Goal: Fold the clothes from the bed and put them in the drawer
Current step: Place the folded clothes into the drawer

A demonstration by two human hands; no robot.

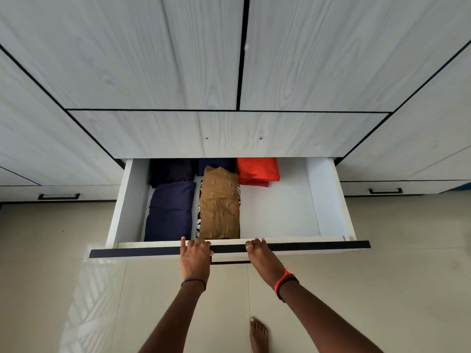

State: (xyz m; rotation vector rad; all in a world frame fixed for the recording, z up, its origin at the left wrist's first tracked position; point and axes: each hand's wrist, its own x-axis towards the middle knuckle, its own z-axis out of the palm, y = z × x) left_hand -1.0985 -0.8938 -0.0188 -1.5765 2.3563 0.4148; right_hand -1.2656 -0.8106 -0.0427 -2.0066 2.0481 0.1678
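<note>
In the head view, the front edge of the drawer point(305, 246), pulled open, is gripped by the left hand point(195, 256) and the right hand point(260, 254), fingers curled over it. Inside it are laid the folded clothes point(219, 207), navy, brown and red.

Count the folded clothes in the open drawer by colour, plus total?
Navy: 2 (front left, back middle)
Near-black: 1
Brown print: 1
Black-and-white print, under the brown: 1
Orange-red: 1
Total: 6
</note>
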